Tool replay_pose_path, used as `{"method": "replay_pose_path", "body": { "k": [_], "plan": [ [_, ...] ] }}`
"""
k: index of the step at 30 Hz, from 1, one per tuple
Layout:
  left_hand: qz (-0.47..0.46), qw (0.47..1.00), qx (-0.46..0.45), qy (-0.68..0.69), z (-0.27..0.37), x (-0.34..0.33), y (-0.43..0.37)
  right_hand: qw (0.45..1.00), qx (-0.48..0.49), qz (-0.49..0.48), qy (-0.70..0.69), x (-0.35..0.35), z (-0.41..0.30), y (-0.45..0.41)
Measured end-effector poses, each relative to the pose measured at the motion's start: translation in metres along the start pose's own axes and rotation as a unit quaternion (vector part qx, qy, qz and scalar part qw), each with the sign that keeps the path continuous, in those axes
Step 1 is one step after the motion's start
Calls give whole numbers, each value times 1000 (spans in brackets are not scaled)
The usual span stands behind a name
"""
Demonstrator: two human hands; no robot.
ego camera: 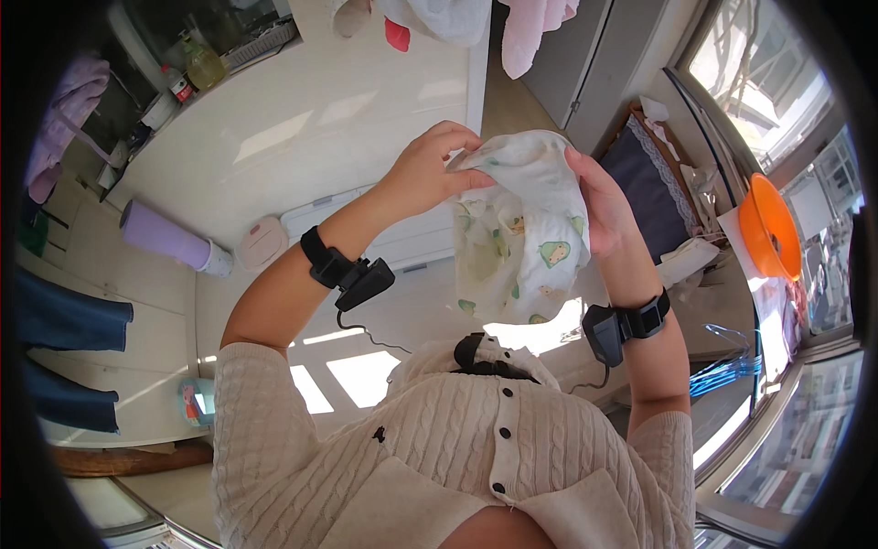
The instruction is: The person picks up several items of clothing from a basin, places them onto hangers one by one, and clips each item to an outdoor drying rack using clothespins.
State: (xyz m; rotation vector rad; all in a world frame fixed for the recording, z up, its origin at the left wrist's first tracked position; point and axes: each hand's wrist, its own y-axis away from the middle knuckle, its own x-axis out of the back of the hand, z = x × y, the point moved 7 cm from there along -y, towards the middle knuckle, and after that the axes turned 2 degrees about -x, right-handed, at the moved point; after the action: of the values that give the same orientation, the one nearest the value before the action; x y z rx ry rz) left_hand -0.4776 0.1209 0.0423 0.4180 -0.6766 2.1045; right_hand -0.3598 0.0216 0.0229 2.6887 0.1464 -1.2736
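Note:
A thin white cloth item (pixel 525 226) printed with green avocado-like figures hangs between my two hands in front of my chest. It looks like a small garment, but its folds hide its exact shape. My left hand (pixel 449 165) pinches its upper left edge between thumb and fingers. On the opposite side, my right hand (pixel 598 199) grips the upper right edge, with the thumb in front and most fingers partly hidden by the fabric. The lower part of the cloth drapes loosely. Each wrist wears a black strap with a device and a cable.
An orange basin (pixel 772 226) and blue wire hangers (pixel 727 370) are at the right by the windows. To the left stand a purple cylinder (pixel 164 237) and a pink-lidded bin (pixel 263 243). Jeans (pixel 72 312) hang at far left; a pink towel (pixel 528 34) hangs above.

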Motion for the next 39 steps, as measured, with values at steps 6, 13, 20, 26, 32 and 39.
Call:
{"method": "replay_pose_path", "body": {
  "k": [6, 13, 20, 26, 32, 39],
  "plan": [
    [-38, 984, -59, -164, 26, 15, -15, 945, -56, 29, 322, 14, 29, 4],
    [67, 980, 50, -180, -3, 21, -23, 948, -46, 64, 310, 30, 36, 8],
    [26, 983, 114, 142, -26, -40, 3, 949, 15, 69, 307, 29, 39, 4],
    [88, 824, 173, 533, -39, -9, 1, 986, 87, 90, 110, 58, 8, 9],
    [101, 815, 214, 529, -59, 15, -3, 980, 139, -44, -136, 57, -14, 23],
    [-4, 985, 171, 17, -74, -20, 14, 949, 314, 12, -8, 49, -58, 52]
  ]
}}
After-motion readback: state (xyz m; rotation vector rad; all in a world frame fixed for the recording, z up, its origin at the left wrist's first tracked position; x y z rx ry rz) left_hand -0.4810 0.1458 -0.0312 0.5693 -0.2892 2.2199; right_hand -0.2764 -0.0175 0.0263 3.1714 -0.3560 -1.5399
